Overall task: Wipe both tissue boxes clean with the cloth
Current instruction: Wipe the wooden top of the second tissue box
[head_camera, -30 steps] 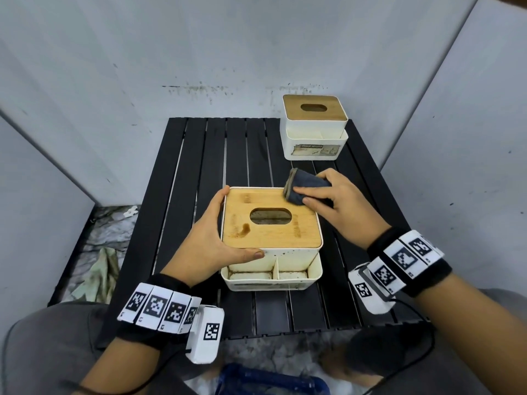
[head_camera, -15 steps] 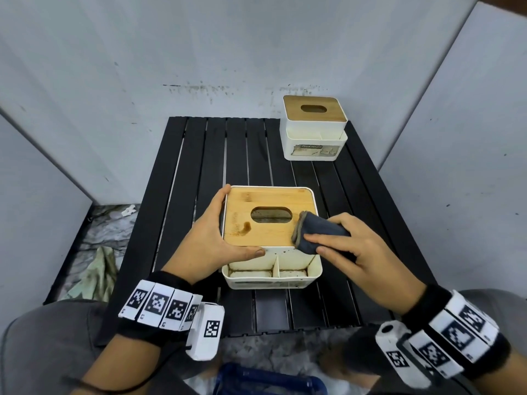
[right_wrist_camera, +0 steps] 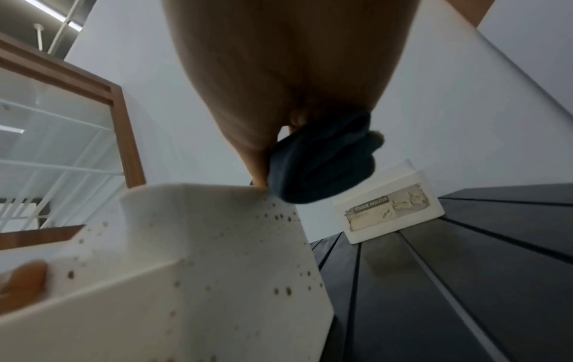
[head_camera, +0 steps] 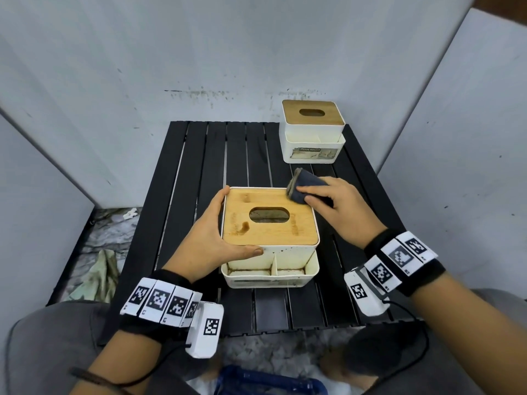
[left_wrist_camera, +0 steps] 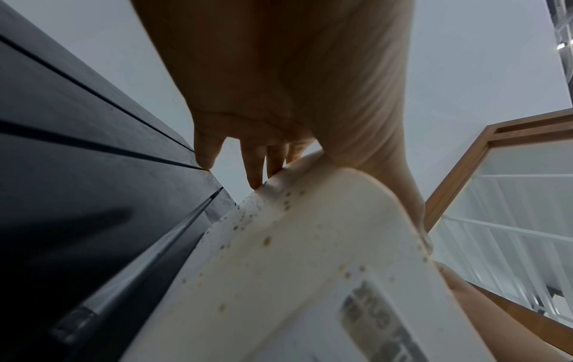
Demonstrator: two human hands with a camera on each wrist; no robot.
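Observation:
A white tissue box (head_camera: 271,252) with a stained wooden lid stands near the table's front; brown specks dot its side (right_wrist_camera: 217,257) (left_wrist_camera: 294,257). My left hand (head_camera: 216,238) grips its left side, fingers along the far edge and thumb on the front edge. My right hand (head_camera: 330,206) holds a folded dark blue cloth (head_camera: 305,186) (right_wrist_camera: 322,161) pressed on the lid's far right corner. A second white tissue box (head_camera: 312,132) (right_wrist_camera: 390,205) with a wooden lid stands at the table's back right, untouched.
The black slatted table (head_camera: 205,172) sits in a corner between grey walls. Rubble and a greenish rag (head_camera: 97,275) lie on the floor at the left. A blue object (head_camera: 268,383) sits on the floor by my knees.
My right hand has swept the cloth from the lid's near right edge back to its far right corner. The left hand has stayed on the box.

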